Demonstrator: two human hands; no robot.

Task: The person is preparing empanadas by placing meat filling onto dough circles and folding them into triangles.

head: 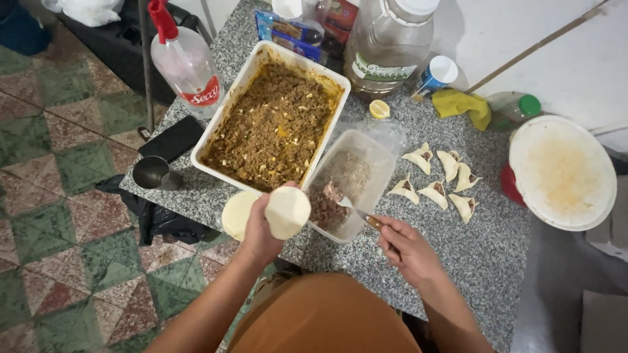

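My left hand (260,230) holds a round pale dough disc (288,212) flat on its fingers, above the near edge of the granite table (471,255). A stack of more dough discs (237,213) lies just left of it. My right hand (407,248) grips the wooden handle of a spoon (358,213), its metal tip dipped into brown filling inside a clear plastic container (356,167). A large white rectangular tray (243,80) full of browned minced filling sits behind my left hand. Several folded filled dumplings (437,175) lie on the table right of the container.
A spray bottle (186,62) with a red nozzle, a black phone (171,138) and a metal cup (152,173) stand at the table's left. A big plastic jar (389,42), half a lime (379,108), a yellow cloth (463,104) and a floured round board (562,171) sit behind and right.
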